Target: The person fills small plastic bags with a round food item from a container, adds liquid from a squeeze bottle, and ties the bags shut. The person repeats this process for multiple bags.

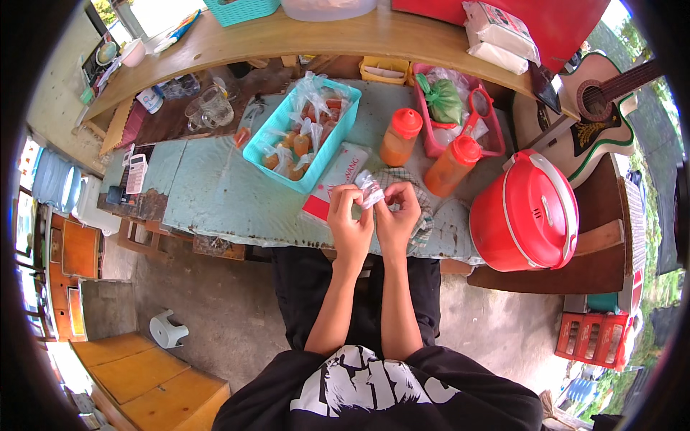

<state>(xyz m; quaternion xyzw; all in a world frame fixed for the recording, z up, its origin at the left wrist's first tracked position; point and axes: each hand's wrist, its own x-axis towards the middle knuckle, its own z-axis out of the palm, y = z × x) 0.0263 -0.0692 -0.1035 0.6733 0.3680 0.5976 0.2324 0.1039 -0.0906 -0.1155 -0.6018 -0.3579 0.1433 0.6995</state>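
Between the fingertips of my left hand point(349, 215) and my right hand point(398, 214) is a small piece of clear plastic point(370, 188), perhaps a little bag; its exact form is hard to make out. Both hands pinch it above the table's front edge. Under it lies a red and white plastic packet point(339, 175) bearing writing. A checked cloth point(425, 207) lies partly behind my right hand. Just beyond the left hand, a turquoise plastic basket point(311, 184) holds several small tied bags of orange and reddish sauce point(302, 143). One more sauce bag point(242, 138) lies left of the basket.
Two squeeze bottles of orange sauce point(399, 143) stand beyond my right hand, before a pink basket point(498, 141). A red rice cooker or food container point(520, 215) stands at the right. Glass mugs point(215, 106) and a calculator point(137, 173) are at the left. A wooden shelf point(323, 40) spans the back.
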